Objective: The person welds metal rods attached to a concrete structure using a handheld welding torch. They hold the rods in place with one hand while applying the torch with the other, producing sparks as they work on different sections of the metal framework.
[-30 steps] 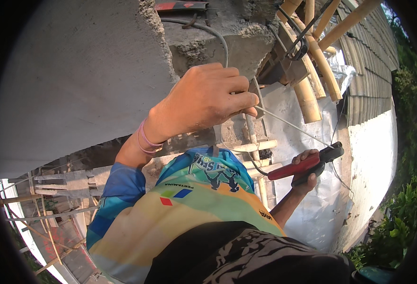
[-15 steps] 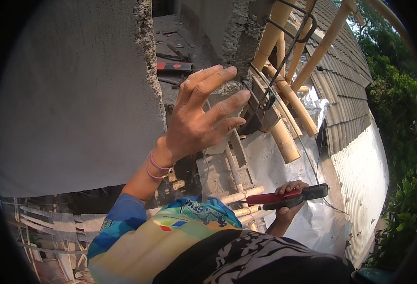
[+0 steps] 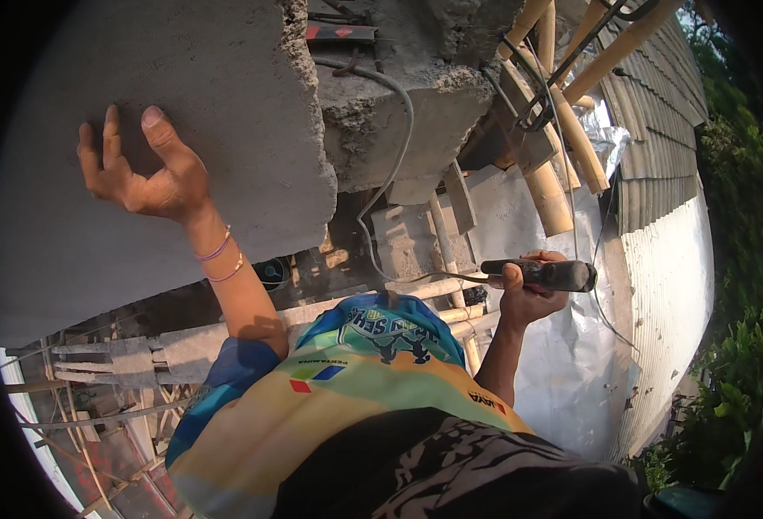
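My left hand point(image 3: 152, 177) is raised in front of the grey plastered wall point(image 3: 105, 251), fingers apart and curled a little, holding nothing. I cannot tell whether the fingertips touch the wall. Thin bands circle that wrist. At the right, my right hand point(image 3: 533, 298) grips a black and red corded power tool point(image 3: 546, 275), held level. Its exact kind does not show. A grey cord point(image 3: 409, 112) runs from the tool's left end, loops up across the broken concrete ledge point(image 3: 373, 121) and goes behind the wall's rough edge.
Bamboo poles point(image 3: 548, 199) and dark bent metal rods point(image 3: 541, 108) jut out at the upper right, beside a tiled roof point(image 3: 658, 112). Silvery sheet metal point(image 3: 563, 372) lies below. A red and black flat piece point(image 3: 343, 33) rests on the ledge. Bamboo framing point(image 3: 105, 363) stands lower left.
My left hand has swung left from near the ledge to the wall. My right hand has risen with the power tool and turned it. The view has shifted, showing more of the cord.
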The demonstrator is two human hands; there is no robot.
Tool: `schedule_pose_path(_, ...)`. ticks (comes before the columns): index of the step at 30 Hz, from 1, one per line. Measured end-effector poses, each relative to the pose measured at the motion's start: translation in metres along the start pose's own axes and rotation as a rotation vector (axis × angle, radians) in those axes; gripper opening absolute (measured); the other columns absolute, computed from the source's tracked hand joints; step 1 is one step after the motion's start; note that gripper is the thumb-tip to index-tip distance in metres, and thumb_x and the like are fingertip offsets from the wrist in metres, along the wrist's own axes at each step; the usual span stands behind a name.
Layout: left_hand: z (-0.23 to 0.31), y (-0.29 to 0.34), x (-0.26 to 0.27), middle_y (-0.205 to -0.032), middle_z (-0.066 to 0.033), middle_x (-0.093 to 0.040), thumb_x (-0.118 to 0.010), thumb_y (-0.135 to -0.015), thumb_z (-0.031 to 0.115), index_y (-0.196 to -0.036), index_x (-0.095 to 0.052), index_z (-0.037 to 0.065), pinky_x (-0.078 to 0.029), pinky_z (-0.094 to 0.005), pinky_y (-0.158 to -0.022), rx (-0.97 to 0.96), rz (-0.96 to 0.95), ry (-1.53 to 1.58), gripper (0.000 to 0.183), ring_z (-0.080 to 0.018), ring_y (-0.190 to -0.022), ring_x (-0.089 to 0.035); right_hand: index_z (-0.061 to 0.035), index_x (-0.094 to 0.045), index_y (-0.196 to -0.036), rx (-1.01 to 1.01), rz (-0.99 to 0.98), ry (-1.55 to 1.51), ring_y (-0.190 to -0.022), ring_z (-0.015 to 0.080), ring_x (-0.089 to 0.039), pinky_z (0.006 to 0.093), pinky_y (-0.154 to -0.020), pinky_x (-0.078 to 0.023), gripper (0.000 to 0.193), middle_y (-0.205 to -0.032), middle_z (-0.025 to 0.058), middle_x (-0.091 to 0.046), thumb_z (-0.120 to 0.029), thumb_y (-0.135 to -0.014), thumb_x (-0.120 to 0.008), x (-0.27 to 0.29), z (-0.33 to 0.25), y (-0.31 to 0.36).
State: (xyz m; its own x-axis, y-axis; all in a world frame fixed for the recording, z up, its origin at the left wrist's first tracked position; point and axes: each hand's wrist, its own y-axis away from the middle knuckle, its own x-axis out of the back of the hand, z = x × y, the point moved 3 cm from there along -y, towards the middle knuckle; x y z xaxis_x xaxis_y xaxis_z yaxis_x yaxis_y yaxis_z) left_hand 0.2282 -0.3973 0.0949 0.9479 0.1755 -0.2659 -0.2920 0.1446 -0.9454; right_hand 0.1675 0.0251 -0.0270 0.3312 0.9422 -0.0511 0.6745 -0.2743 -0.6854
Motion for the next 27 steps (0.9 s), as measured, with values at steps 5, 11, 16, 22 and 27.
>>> schedule_pose_path(5,-0.027,0.010,-0.003,-0.131,-0.0189,-0.057,-0.071,-0.088,0.035,-0.107,-0.073,0.001,-0.040,-0.0541,-0.107,-0.075,0.016,-0.008,0.039,-0.0351,-0.132,-0.047,-0.0018,-0.063,-0.082,-0.141,0.006,-0.044,-0.067,0.0132,-0.062,0.0246,-0.062,-0.049,0.046,-0.077,0.0040,-0.064,-0.031,-0.069,-0.095,-0.023,0.011,-0.004)
schedule_pose_path(11,-0.034,0.016,-0.002,-0.131,-0.0215,-0.057,-0.070,-0.089,0.032,-0.105,-0.070,-0.003,-0.046,-0.0518,-0.106,0.008,0.055,0.073,0.039,-0.0353,-0.128,-0.054,-0.0048,-0.063,-0.072,-0.175,0.001,0.108,-0.060,0.0093,-0.059,0.0226,-0.057,-0.045,0.033,-0.067,0.0002,-0.063,-0.021,-0.072,-0.092,-0.046,0.018,-0.007)
schedule_pose_path(16,-0.030,0.014,-0.001,-0.132,-0.0238,-0.055,-0.069,-0.090,0.030,-0.103,-0.068,-0.007,-0.051,-0.0497,-0.104,0.014,0.040,0.084,0.039,-0.0367,-0.124,-0.058,-0.0052,-0.063,-0.074,-0.052,0.023,0.183,-0.058,0.0087,-0.057,0.0229,-0.056,-0.045,0.031,-0.064,-0.0003,-0.061,-0.017,-0.071,-0.091,-0.056,0.015,-0.013)
schedule_pose_path(22,-0.032,0.013,0.001,-0.133,-0.0231,-0.056,-0.069,-0.090,0.028,-0.103,-0.068,-0.006,-0.050,-0.0503,-0.105,-0.027,0.044,0.094,0.037,-0.0365,-0.126,-0.057,-0.0044,-0.062,-0.077,-0.021,0.010,0.210,-0.058,0.0088,-0.057,0.0239,-0.057,-0.046,0.032,-0.064,0.0000,-0.061,-0.019,-0.071,-0.091,-0.064,0.015,-0.020)
schedule_pose_path(27,-0.034,0.011,0.003,-0.134,-0.0225,-0.056,-0.069,-0.089,0.028,-0.103,-0.068,-0.005,-0.049,-0.0503,-0.107,-0.087,0.023,0.031,0.036,-0.0360,-0.128,-0.056,-0.0040,-0.062,-0.078,-0.045,0.018,0.228,-0.059,0.0090,-0.058,0.0245,-0.058,-0.048,0.034,-0.064,-0.0001,-0.061,-0.021,-0.071,-0.092,-0.067,0.019,-0.020)
